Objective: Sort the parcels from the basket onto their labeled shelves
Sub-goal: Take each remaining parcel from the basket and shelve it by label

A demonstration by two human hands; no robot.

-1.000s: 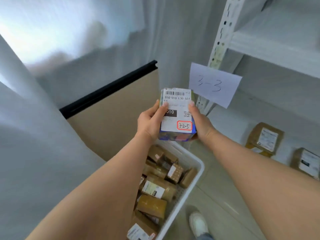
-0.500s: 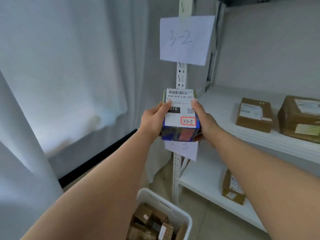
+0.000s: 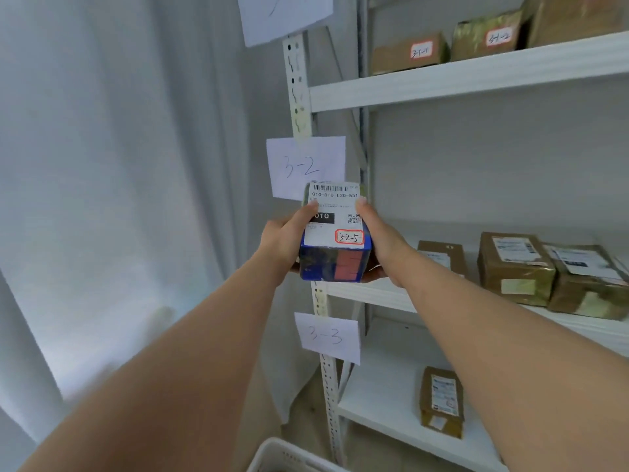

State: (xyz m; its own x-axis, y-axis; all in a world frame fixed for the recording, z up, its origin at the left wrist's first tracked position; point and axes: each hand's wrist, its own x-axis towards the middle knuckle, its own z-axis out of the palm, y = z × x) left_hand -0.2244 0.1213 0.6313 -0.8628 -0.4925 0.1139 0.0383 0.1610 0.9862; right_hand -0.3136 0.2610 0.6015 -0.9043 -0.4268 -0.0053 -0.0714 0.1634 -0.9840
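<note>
A small blue parcel with a white shipping label marked 3-2-5 is held up in front of the shelf post. My left hand grips its left side and my right hand grips its right side, thumbs on the label. Just behind it hangs the paper sign 3-2, beside the middle shelf. The white basket shows only its rim at the bottom edge.
The middle shelf carries brown parcels at the right. The sign 3-3 marks the lower shelf, where one brown parcel lies. The top shelf holds more boxes. A white curtain fills the left.
The view has tilted upward from the basket to the shelves. Both hands have kept hold of the parcel, which is now level with the 3-2 sign and the middle shelf.
</note>
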